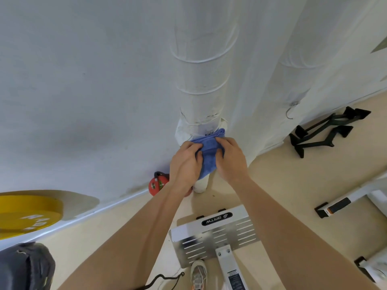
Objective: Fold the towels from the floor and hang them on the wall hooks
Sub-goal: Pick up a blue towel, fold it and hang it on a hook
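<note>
Head view: left hand (185,162), right hand (230,160) grip blue towel (209,152) sides against pipe (201,80).

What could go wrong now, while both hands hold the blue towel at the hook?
The blue towel may only barely catch the small metal hook. If the left hand and right hand let go, it could slip off. The fold looks bunched and might open.

A gym corner: a yellow weight plate (27,214) leans at the white wall (83,80), a red kettlebell (157,184) beside it, black push-up bars (326,130) on beige floor (282,174).
</note>
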A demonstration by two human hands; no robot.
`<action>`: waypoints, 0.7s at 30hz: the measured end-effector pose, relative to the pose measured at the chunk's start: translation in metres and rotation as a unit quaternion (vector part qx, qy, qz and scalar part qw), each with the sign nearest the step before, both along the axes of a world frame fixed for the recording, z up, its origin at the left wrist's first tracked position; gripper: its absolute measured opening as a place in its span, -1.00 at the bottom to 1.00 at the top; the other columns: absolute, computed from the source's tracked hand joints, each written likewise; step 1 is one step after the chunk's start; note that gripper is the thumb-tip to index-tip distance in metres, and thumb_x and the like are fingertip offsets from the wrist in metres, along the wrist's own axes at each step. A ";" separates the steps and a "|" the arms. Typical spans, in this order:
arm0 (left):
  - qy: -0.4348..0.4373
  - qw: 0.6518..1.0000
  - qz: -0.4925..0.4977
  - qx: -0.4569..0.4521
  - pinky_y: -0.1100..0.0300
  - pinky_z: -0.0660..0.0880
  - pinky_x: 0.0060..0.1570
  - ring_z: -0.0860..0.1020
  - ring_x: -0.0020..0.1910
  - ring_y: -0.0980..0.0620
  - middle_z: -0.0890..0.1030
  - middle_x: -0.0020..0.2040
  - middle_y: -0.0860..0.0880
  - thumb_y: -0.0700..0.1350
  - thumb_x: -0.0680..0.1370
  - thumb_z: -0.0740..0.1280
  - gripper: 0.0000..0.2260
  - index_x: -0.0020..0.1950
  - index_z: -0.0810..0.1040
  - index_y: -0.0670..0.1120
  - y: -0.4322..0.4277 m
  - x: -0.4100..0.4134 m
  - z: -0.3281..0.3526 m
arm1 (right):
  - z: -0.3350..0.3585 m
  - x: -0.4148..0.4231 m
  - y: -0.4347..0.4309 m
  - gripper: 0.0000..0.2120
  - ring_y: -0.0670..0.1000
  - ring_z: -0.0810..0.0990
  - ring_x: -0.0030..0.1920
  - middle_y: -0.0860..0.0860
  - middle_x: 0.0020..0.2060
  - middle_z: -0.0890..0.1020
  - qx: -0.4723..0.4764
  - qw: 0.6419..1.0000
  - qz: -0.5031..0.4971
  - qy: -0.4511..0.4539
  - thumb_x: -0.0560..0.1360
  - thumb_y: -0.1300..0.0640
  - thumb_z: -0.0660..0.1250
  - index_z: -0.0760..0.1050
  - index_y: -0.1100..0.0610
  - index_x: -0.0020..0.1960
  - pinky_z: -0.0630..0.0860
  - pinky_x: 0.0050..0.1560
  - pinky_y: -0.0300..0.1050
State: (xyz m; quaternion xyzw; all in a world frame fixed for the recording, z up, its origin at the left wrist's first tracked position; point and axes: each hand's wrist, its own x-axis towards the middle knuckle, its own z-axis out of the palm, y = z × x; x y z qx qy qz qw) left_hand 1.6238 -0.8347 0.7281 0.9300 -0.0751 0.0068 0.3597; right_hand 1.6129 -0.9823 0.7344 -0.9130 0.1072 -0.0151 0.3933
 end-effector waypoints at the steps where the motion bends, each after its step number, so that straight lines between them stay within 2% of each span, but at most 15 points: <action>1: 0.011 1.000 -0.009 0.001 0.54 0.27 -0.01 0.55 0.07 0.03 0.57 0.17 -0.02 -0.17 0.62 0.26 -0.77 0.23 0.60 -0.11 0.001 0.000 0.002 | 0.001 0.000 -0.001 -0.59 0.05 0.50 0.26 0.01 0.37 0.45 -0.013 1.000 0.010 0.009 0.60 0.25 0.15 0.42 0.12 0.43 0.37 0.18 -0.22; 6: 0.056 0.996 -0.046 0.044 0.14 0.47 0.11 0.54 0.12 -0.04 0.49 0.25 -0.07 -0.11 0.61 0.24 -0.73 0.30 0.54 -0.09 0.003 -0.001 0.028 | 0.019 -0.002 -0.013 -0.52 0.14 0.40 0.37 0.05 0.46 0.34 -0.082 0.990 0.094 0.062 0.59 0.20 0.16 0.32 0.09 0.51 0.35 0.35 -0.04; 10: 0.045 0.997 -0.032 0.048 0.10 0.46 0.07 0.53 0.15 -0.06 0.51 0.24 -0.07 -0.11 0.58 0.26 -0.70 0.31 0.53 -0.05 0.013 -0.008 0.051 | 0.043 -0.006 -0.014 -0.45 0.21 0.36 0.36 0.09 0.46 0.31 -0.121 0.986 0.091 0.064 0.55 0.17 0.20 0.26 0.08 0.53 0.35 0.35 0.04; 13: 0.046 0.997 -0.028 0.062 0.04 0.48 0.15 0.51 0.22 -0.09 0.51 0.29 -0.07 -0.10 0.58 0.27 -0.67 0.34 0.51 -0.04 0.023 -0.011 0.065 | 0.060 -0.011 -0.011 -0.42 0.21 0.34 0.39 0.11 0.47 0.29 -0.138 0.983 0.088 0.079 0.56 0.14 0.18 0.18 0.10 0.56 0.33 0.36 0.05; 21: 0.122 0.980 -0.023 0.156 -0.04 0.42 0.31 0.37 0.43 -0.10 0.35 0.50 -0.07 0.03 0.61 0.26 -0.49 0.54 0.30 -0.05 0.073 -0.033 0.096 | 0.097 -0.036 0.024 -0.45 0.20 0.29 0.40 0.13 0.46 0.28 -0.191 0.965 0.121 0.132 0.59 0.07 0.17 0.18 0.10 0.55 0.36 0.34 0.08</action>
